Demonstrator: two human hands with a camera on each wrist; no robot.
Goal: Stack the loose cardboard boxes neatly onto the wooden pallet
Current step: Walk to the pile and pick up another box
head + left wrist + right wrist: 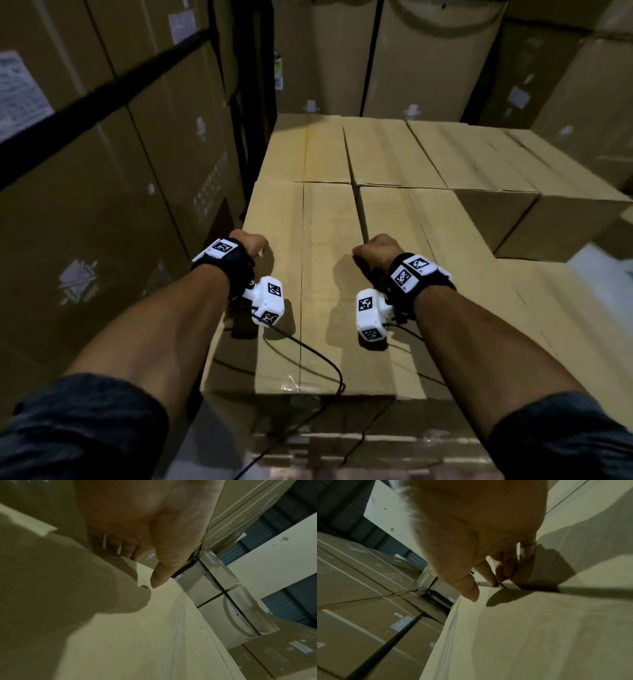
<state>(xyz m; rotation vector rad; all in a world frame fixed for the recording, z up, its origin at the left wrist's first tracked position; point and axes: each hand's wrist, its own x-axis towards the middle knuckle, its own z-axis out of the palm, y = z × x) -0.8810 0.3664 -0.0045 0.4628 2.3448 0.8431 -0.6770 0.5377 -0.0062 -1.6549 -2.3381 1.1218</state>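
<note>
A long, plain brown cardboard box (301, 274) with a taped centre seam is seen lying flat on top of a lower layer of similar boxes, straight ahead of the person. The left hand (248, 245) is curled over the box's left edge, with the fingers (126, 549) wrapped down the side and the thumb (159, 574) laid on the top face. The right hand (376, 251) is hooked into the narrow gap at the box's right edge, where the neighbouring brown cardboard box (428, 246) sits just beside it; its fingers (506, 566) are bent down into that gap and the thumb (469, 588) is rested on top. Both edges are thus gripped. Three more brown cardboard boxes (387, 154) are lined up behind, touching one another. Tall brown cartons with white labels (102, 154) are stacked to the left. The pallet cannot be made out.
</note>
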